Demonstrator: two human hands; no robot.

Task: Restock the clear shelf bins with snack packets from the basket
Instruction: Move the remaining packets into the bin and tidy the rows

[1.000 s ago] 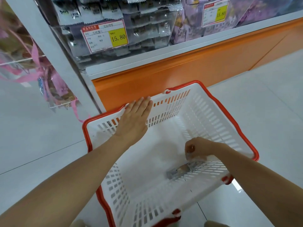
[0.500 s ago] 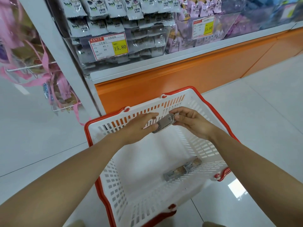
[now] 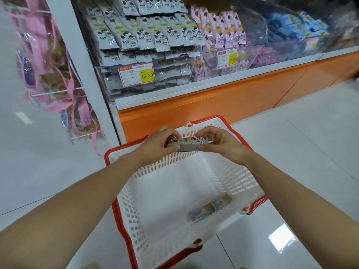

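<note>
Over the far rim of the basket [image 3: 130,210], the snack packet [image 3: 186,145] sits level between both hands. The left hand [image 3: 157,144] is pinching its left end with thumb and curled fingers, and the right hand [image 3: 219,142] is pinching the right end the same way. So we're mid-carry: picked and squared up, not yet shelved. Down in the basket there's little left, one or two more packets [image 3: 210,209] on the bottom by the right wall; I can't tell which. Next call: lift up and forward to the clear bin [image 3: 174,74] of matching grey packets, above the 15.80 price tag [image 3: 137,74], and lay it on a stack that already looks full. Half a second back the packet was lower and tilted, left fingers just arriving; a second back the right hand was down on the basket bottom.
</note>
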